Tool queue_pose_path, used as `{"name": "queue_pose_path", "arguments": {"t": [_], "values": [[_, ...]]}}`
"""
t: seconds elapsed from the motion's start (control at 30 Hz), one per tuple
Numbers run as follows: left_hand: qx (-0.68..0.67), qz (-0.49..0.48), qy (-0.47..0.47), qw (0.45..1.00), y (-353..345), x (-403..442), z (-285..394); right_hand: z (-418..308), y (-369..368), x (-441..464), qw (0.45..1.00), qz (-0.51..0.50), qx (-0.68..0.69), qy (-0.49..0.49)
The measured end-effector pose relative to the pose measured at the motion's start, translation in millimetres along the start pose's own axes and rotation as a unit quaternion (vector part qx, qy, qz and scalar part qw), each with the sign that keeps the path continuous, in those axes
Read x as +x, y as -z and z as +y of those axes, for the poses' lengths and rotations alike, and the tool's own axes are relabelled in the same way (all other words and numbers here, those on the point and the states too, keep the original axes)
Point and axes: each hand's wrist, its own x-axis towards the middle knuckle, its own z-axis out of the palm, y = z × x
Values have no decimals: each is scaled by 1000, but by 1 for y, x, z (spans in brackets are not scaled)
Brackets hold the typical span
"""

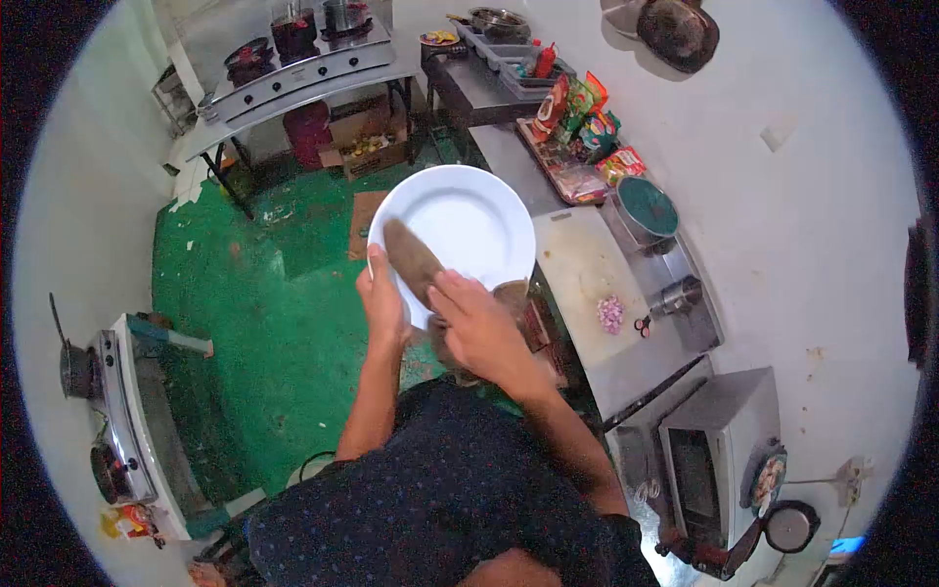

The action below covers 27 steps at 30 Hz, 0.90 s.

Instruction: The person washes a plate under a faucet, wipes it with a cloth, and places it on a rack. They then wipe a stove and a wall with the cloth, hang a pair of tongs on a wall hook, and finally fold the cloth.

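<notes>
A white plate (469,220) is held up in front of my body, over the green floor. My left hand (383,303) grips its left rim, with the thumb on the rim. On the plate's lower left lies part of a brown cloth (411,256), which also hangs below the rim. My right hand (474,323) is closed on this cloth, pressing it against the plate. To the right, a white cutting board (577,264) bears a pile of chopped purple onion (610,315) and small scissors (642,326).
A steel counter (509,161) runs along the right wall with a tray of food packets (577,186) and a round container (647,208). A microwave (696,470) stands at lower right. Stoves (303,80) stand at the back and left (119,411). A cardboard box (372,161) is below.
</notes>
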Motion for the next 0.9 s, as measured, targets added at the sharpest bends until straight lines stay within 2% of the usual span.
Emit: {"name": "queue_pose_path", "arguments": {"t": [0.07,0.17,0.23,0.37,0.5,0.63,0.7,0.77,0.9], "values": [[-26,24,-41,999,2,7,3,13,10,1,998,16,-52,-27],[81,51,-24,995,4,0,13,41,14,19,974,63,-198,-91],[98,41,-19,994,6,-5,6,48,11,32,957,85,-251,-117],[125,19,1,992,15,6,2,47,-16,40,981,74,-164,-72],[54,-23,15,998,13,6,-4,13,-39,45,997,62,41,10],[-1,-60,65,996,4,4,10,-10,-43,48,976,38,212,-25],[2,-104,53,993,13,12,2,-8,-46,53,968,63,241,-35],[12,-132,67,989,14,14,7,-7,-40,60,984,24,176,-5],[-38,-53,58,996,16,15,12,-16,-25,65,995,-53,61,57]]}}
